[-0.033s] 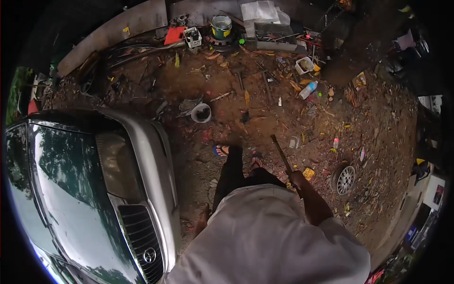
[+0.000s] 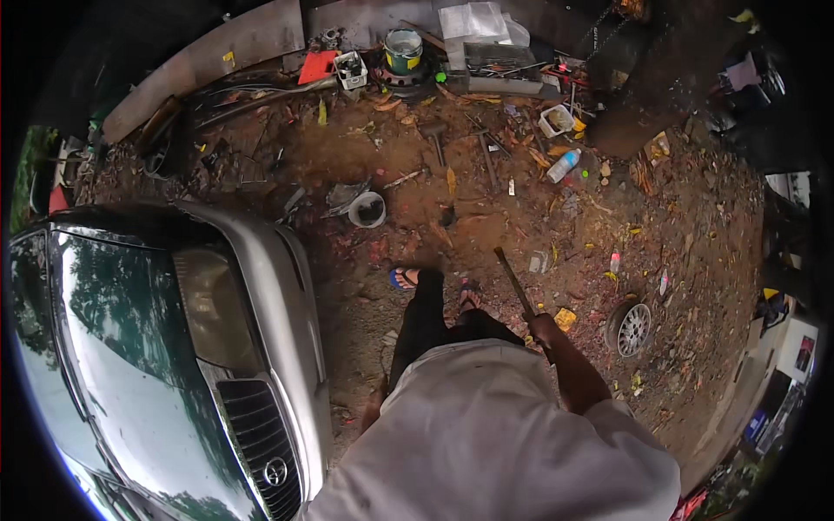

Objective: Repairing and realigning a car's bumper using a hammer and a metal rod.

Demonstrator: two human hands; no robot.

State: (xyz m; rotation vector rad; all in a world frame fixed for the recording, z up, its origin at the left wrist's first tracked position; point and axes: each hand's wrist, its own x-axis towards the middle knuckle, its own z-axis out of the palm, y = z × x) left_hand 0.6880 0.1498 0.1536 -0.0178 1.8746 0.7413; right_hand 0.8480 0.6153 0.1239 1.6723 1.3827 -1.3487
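Note:
My right hand is closed round the lower part of a long, thin brown bar. The bar slants forward and to the left, its far tip over the dirt ground right of my feet. What the bar is made of is hard to tell. My left hand hangs low at my left side, between my light shirt and the front of a silver car. Its fingers are dark and partly hidden, so I cannot see whether they hold anything. My feet, in blue-strapped flip-flops, stand on the ground ahead.
A white bucket stands ahead left. A hammer and a plastic bottle lie farther off. To the right is a wheel. Along the far wall stand a green pail, a white basket and a metal tray.
The far things sit very slightly more to the left in view. My right hand keeps its hold on the bar, and both arms are nearly still.

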